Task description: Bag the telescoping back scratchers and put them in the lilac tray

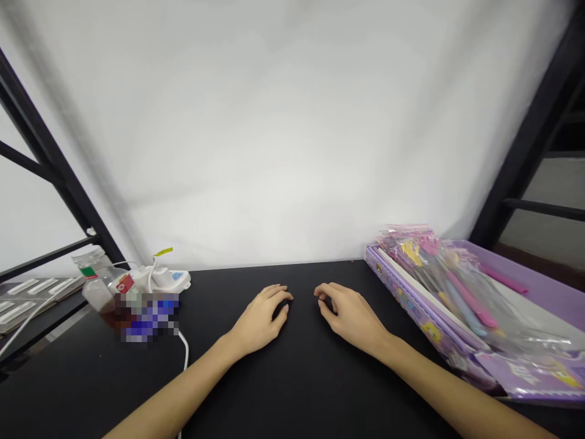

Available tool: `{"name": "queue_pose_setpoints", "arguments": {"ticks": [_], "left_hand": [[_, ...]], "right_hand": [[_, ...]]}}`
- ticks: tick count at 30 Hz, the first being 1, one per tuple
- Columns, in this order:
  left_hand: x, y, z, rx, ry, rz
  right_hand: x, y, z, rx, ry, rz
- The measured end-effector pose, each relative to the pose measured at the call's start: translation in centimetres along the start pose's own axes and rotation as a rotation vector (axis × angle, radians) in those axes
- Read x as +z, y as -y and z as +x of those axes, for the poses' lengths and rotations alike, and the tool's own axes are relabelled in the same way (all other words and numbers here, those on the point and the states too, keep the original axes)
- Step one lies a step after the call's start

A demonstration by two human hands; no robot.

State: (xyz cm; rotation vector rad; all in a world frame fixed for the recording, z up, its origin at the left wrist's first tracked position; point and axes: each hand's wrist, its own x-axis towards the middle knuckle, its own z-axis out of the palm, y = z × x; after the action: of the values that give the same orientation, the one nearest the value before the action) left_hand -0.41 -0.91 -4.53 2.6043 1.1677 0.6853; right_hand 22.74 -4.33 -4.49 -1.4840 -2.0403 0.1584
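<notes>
Head view: left hand [258, 320] and right hand [351, 317] resting empty on the black counter [301, 378], just apart.
Fingers [278, 294] loosely curled, pinching nothing. Near the right hand, a purple tray [402, 292] of plastic packets [439, 286]; left of the left hand, a jar [98, 286] and power strip [167, 279] (partly pixelated).

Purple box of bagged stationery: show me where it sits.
In the head view, the purple box sits on the right of the black table, just right of the person's right hand.
</notes>
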Motion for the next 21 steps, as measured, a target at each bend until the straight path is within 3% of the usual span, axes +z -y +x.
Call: {"name": "queue_pose_setpoints", "arguments": {"ticks": [21], "left_hand": [[-0.02, 0.06, 0.0, 0.023, -0.011, 0.002]], "right_hand": [[-0.05, -0.14, 0.09, -0.012, 0.006, -0.003]]}}
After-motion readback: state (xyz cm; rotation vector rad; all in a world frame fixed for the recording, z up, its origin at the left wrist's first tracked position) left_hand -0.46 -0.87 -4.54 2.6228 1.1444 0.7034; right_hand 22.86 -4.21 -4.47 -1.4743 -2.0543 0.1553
